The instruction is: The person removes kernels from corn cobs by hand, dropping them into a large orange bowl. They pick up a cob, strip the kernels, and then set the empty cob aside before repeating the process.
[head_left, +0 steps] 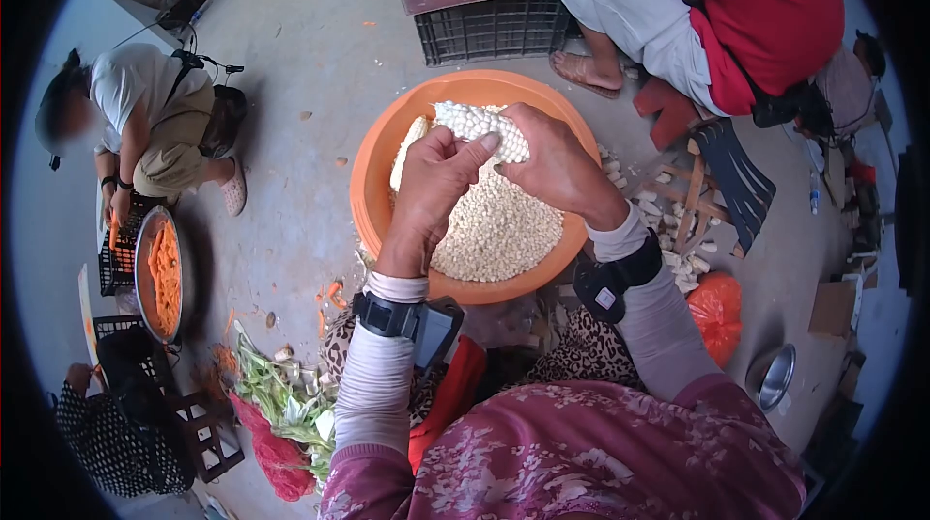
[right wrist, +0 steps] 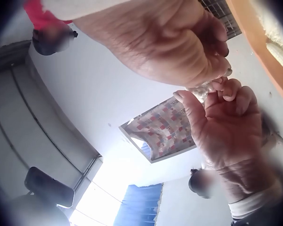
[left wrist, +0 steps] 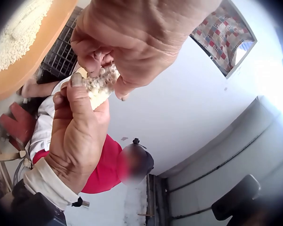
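Observation:
A white corn cob (head_left: 472, 123) is held above an orange basin (head_left: 372, 166) of loose kernels (head_left: 494, 229). The left hand (head_left: 433, 186) grips the cob's left end, its thumb laid along the near side. Around the right end curl the fingers of the right hand (head_left: 560, 166), and the two thumbs nearly meet. In the left wrist view bare patches show on the cob (left wrist: 100, 87) between the left hand (left wrist: 132, 37) and the right hand (left wrist: 75, 136). The right wrist view mostly hides the cob behind the fingers. Another cob (head_left: 409, 154) lies inside the basin's left side.
A black crate (head_left: 494, 31) stands beyond the basin. At the upper right sits a person in red (head_left: 765, 6); at the left another crouches by a metal bowl (head_left: 145, 273) of orange shreds. Husks (head_left: 286, 389), stripped cobs (head_left: 678, 239) and a red bag (head_left: 715, 312) lie nearby.

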`<state>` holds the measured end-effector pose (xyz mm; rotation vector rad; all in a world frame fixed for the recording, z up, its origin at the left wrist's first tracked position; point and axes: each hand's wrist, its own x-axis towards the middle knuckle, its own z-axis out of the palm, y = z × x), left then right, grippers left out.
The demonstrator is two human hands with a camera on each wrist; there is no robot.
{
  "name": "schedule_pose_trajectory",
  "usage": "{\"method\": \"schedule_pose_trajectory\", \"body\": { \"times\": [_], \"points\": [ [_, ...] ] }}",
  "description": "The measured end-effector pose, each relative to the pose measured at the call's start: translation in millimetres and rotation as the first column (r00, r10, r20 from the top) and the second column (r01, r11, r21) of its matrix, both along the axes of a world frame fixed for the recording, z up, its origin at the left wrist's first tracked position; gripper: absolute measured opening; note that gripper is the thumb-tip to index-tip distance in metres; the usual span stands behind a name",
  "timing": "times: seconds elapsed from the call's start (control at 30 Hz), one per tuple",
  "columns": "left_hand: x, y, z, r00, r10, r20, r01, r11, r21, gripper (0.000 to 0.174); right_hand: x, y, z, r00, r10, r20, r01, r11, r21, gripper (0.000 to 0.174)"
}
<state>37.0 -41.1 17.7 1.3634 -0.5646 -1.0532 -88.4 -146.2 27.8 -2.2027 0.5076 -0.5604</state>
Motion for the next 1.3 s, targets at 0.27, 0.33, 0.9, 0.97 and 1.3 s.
{"method": "schedule_pose_trajectory", "body": {
  "times": [0.27,0.33,0.9,0.97,1.3],
  "points": [
    [-2,-2,3,0.983,0.128,-0.129,-0.132,0.991,-0.02,0.027,0,1,-4,1.0,0.001,0.014,0.0,0.996,-0.094,0.039],
    [-5,-2,4,0.982,0.162,-0.095,-0.166,0.986,-0.034,0.028,0,1,-3,1.0,0.003,0.005,-0.003,0.995,-0.095,0.039],
    [1,3,5,0.998,-0.036,-0.042,0.029,0.988,-0.155,0.028,-1,-5,0,1.0,0.009,-0.018,-0.009,1.0,0.005,0.043],
    [3,3,6,0.992,-0.057,-0.109,0.038,0.985,-0.167,0.029,-1,-5,0,1.0,0.012,-0.021,-0.012,1.0,0.022,0.042],
    [3,-1,2,0.99,0.111,-0.087,-0.113,0.994,-0.011,0.036,-1,2,-7,0.999,0.006,0.044,-0.001,0.992,-0.129,0.038]
  ]
}}
